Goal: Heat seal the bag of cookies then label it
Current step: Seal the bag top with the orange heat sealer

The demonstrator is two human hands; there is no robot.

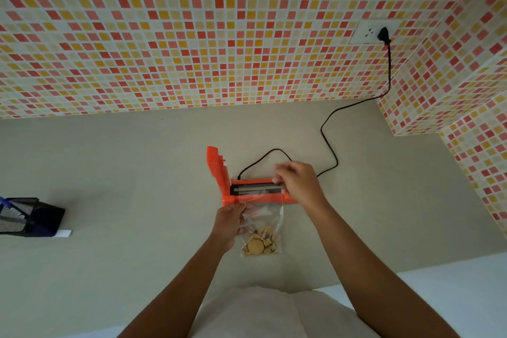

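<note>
A clear plastic bag of cookies lies on the grey counter, cookies bunched at its near end, its open top edge laid over the sealing strip. The orange heat sealer sits just beyond it with its lid raised upright at the left. My left hand grips the bag's left side. My right hand pinches the bag's top right corner over the sealer's right end, hiding that end.
A black cord runs from the sealer across the counter up to a wall socket. A black mesh holder with pens stands at the left, a white paper slip beside it. A tiled wall rises behind and to the right.
</note>
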